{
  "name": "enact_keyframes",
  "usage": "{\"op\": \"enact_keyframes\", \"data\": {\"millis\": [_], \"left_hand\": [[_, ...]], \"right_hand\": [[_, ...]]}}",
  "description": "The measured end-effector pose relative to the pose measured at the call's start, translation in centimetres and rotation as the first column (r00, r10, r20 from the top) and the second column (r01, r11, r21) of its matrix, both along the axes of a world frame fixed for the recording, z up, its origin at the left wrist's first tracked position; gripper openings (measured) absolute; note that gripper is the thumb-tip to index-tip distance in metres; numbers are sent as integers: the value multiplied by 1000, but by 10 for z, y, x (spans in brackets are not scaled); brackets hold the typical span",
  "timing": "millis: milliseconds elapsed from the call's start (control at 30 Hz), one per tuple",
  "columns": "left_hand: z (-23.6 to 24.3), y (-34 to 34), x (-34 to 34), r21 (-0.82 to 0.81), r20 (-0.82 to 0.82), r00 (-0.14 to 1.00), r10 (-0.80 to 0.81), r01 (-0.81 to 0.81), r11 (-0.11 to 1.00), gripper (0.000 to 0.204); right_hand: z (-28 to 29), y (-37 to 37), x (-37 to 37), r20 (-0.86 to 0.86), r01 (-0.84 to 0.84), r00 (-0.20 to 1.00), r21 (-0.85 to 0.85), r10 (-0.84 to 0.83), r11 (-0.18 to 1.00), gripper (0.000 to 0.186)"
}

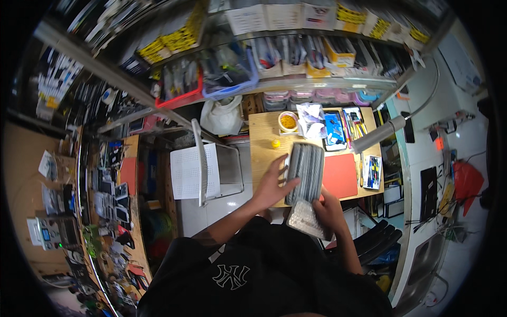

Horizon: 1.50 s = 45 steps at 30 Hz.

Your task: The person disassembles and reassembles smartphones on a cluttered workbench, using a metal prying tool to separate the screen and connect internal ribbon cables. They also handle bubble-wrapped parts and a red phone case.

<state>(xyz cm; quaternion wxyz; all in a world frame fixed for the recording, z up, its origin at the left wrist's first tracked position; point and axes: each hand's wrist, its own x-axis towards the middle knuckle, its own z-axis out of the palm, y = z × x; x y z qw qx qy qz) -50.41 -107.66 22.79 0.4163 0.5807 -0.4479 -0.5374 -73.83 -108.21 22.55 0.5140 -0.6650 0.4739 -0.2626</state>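
Left hand (pixel 273 186) flat on grey ribbed case (pixel 305 172), right hand (pixel 325 209) gripping clear packet (pixel 305 217)

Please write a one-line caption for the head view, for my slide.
Left hand on a grey ribbed case at a wooden desk; right hand holds a clear packet.

The right hand (pixel 326 207) covers part of the clear packet (pixel 306 217); its contents are too small to tell. Shelf boxes (pixel 317 16) at twelve o'clock are cut off.
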Motion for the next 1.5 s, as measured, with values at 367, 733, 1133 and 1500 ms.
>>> {"op": "enact_keyframes", "data": {"millis": [367,733,1133,1500], "left_hand": [[142,-65,185,-514,83,989,125,-65,855,96],[163,-175,252,-575,579,725,372,41,817,121],[140,-221,234,-523,412,634,654,-423,740,48],[35,140,161,-23,-943,210,257,-814,580,61]], "right_hand": [[147,-151,180,-41,-168,986,-376,164,911,37],[197,-261,268,-29,-197,980,-191,195,962,33],[150,-244,228,451,16,881,273,-142,962,52],[85,1,381,653,-341,735,126,181,931,38]]}}
